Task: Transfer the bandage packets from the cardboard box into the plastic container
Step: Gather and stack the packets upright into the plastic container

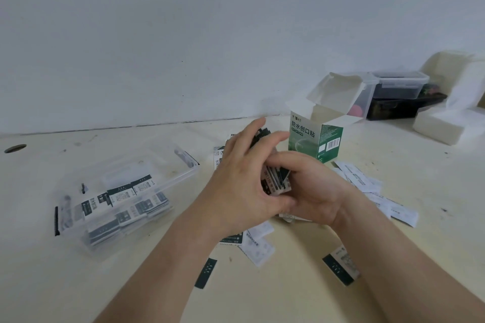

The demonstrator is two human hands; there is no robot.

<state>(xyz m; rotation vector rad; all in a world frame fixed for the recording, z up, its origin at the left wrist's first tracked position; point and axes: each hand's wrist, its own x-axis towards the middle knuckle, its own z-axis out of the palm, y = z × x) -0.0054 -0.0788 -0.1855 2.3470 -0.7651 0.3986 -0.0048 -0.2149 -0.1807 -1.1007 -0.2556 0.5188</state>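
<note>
Both hands meet at the table's middle around a stack of bandage packets, white with dark green bands. My left hand covers the stack from the left with its fingers curled over the top. From below and the right, my right hand grips the same stack. Just behind them stands the green and white cardboard box, upright with its top flaps open. The clear plastic container lies to the left, lidless, with several packets inside. Loose packets are scattered on the table around and under my hands.
At the back right stand a lidded clear tub on a black case, and white foam blocks. A wall runs behind the pale table. Single packets lie near the front edge. There is a hole at the far left.
</note>
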